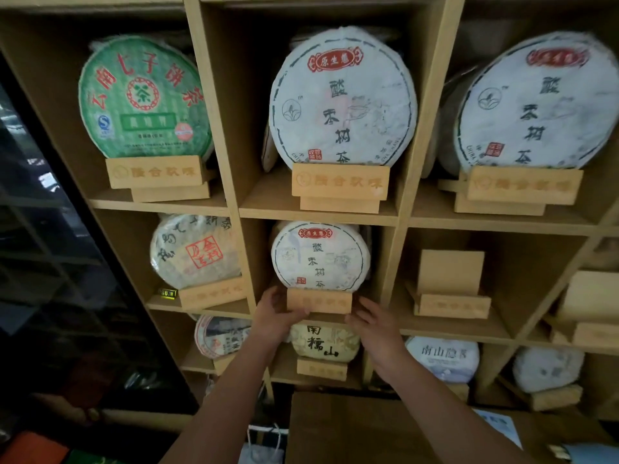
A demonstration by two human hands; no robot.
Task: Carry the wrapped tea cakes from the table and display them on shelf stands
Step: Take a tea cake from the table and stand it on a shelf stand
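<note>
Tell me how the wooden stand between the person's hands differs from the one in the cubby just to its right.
The stand between the hands carries a white-wrapped tea cake standing upright in it; the stand to the right carries none, so its plain back board shows. The left hand grips the first stand's left end and the right hand is at its right end; nothing touches the empty one. Both are pale wood, each in its own cubby on the same shelf row.

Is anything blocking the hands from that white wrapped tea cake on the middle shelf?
Nothing visible does. The round white paper-wrapped tea cake already sits on its light wooden stand, and the left hand and right hand are at the stand's two ends.
</note>
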